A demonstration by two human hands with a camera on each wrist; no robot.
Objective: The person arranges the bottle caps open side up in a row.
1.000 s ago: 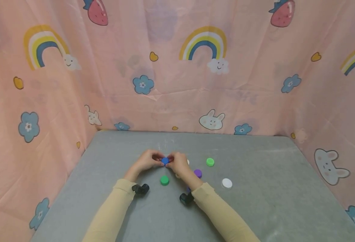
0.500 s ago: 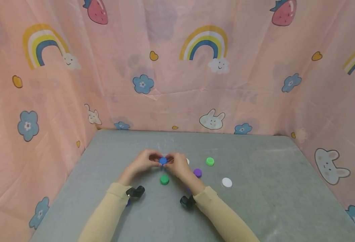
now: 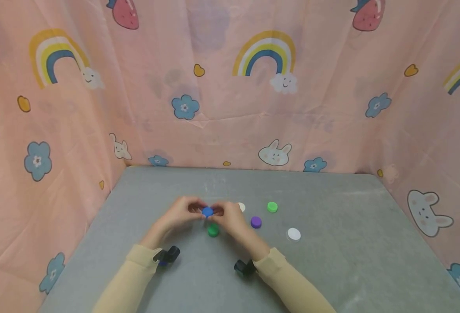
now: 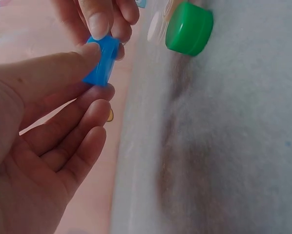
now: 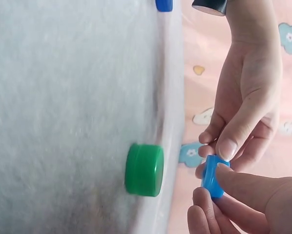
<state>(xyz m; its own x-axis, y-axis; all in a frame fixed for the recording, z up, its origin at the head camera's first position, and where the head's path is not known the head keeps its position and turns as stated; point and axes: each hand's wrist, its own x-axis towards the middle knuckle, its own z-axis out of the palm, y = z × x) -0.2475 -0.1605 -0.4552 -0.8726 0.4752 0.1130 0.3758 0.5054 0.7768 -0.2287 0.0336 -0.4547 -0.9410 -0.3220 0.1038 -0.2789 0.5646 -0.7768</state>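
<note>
A grey surface [image 3: 343, 243] reaches back to a pink patterned curtain [image 3: 230, 130]; a broad stretch of it lies between the white cap [image 3: 294, 234] and the right edge, and another left of the hands. Well in from the far edge, the left hand [image 3: 180, 214] and right hand [image 3: 231, 217] meet at a blue cap [image 3: 207, 211], apparently raised off the surface. Each pinches it, thumb and fingers parted only by its width. A green cap [image 3: 213, 231] sits just nearer the person.
</note>
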